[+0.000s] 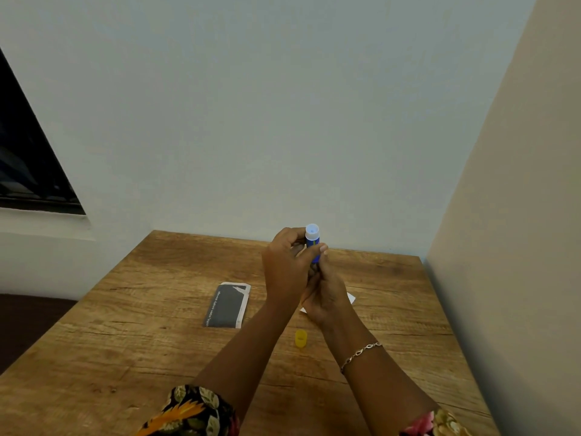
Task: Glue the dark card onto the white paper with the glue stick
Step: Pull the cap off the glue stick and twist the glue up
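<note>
A blue glue stick [312,239] with its white open top pointing up is held above the table. My left hand [287,265] grips its body with thumb and fingers. My right hand [327,294] holds its lower end from below. The yellow cap [301,337] lies on the wooden table [125,325] below my wrists. The dark card [227,305] with white edging lies flat to the left of my hands. Only corners of the white paper [351,298] show from behind my right hand.
A pale wall stands right behind the table's far edge, and a beige wall [518,247] runs along its right side. A dark window [28,158] is on the left. The table's left edge drops to a dark floor.
</note>
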